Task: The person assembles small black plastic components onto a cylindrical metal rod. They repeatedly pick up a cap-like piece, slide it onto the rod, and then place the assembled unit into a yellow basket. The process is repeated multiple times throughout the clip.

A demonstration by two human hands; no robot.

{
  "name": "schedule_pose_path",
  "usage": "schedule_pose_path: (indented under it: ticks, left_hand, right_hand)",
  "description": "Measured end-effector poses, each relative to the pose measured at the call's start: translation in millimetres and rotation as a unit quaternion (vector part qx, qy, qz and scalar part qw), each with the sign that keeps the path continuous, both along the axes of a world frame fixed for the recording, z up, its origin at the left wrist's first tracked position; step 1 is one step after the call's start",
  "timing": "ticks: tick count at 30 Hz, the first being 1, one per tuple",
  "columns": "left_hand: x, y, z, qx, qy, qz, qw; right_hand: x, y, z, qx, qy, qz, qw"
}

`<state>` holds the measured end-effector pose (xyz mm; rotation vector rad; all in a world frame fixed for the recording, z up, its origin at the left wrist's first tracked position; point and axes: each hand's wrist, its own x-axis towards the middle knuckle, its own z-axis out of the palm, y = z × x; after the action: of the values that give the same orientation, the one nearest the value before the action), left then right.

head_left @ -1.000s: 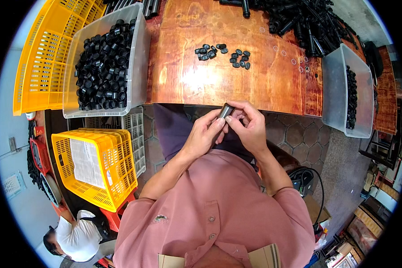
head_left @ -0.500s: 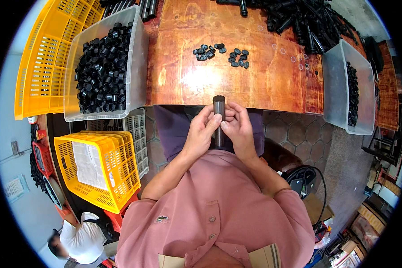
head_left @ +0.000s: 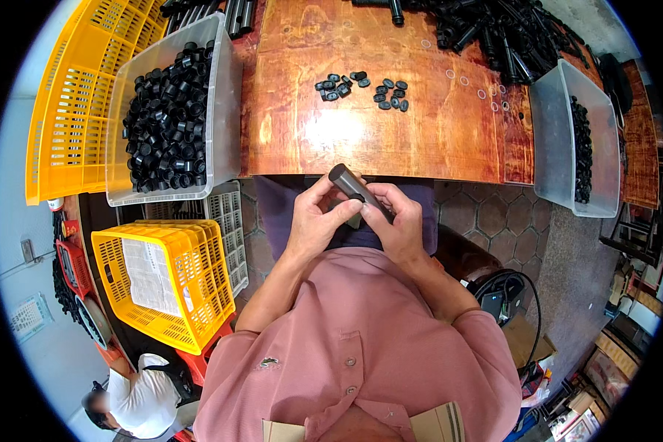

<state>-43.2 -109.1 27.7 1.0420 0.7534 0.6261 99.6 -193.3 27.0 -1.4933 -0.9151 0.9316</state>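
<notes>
A dark cylindrical tube (head_left: 352, 187) is held just in front of the table's near edge, tilted with its capped end up and to the left. My left hand (head_left: 315, 219) grips it with the thumb pressed on its side. My right hand (head_left: 400, 225) is closed round its lower end, which the fingers partly hide. Beyond my hands, on the wooden table (head_left: 427, 147), lie two small groups of black oval pieces, one on the left (head_left: 334, 87) and one on the right (head_left: 392, 94).
A clear bin (head_left: 225, 110) of black caps stands left, beside a yellow crate (head_left: 70, 125). Another clear bin (head_left: 560, 140) with small black parts is at the right. Black tubes (head_left: 493, 37) are piled far right. A second yellow crate (head_left: 195, 295) stands lower left, near a seated person (head_left: 144, 398).
The tube has gone from upright to tilted, its upper end leaning left. My left hand has shifted slightly left and my right hand slightly right.
</notes>
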Motion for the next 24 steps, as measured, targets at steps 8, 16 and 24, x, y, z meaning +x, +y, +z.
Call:
schedule_pose_path:
  ticks: [8, 16, 24]
  left_hand:
    - [3, 0, 1, -0.003, -0.052, 0.011, 0.999]
    - [3, -3, 6, -0.003, -0.060, 0.031, 0.998]
    - [3, -2, 9, -0.015, -0.027, 0.019, 0.999]
  right_hand:
    - [1, 2, 2, 0.017, -0.069, 0.012, 0.997]
    - [3, 2, 15, 0.010, -0.071, 0.047, 0.996]
    - [-1, -1, 5, 0.019, -0.051, 0.019, 0.998]
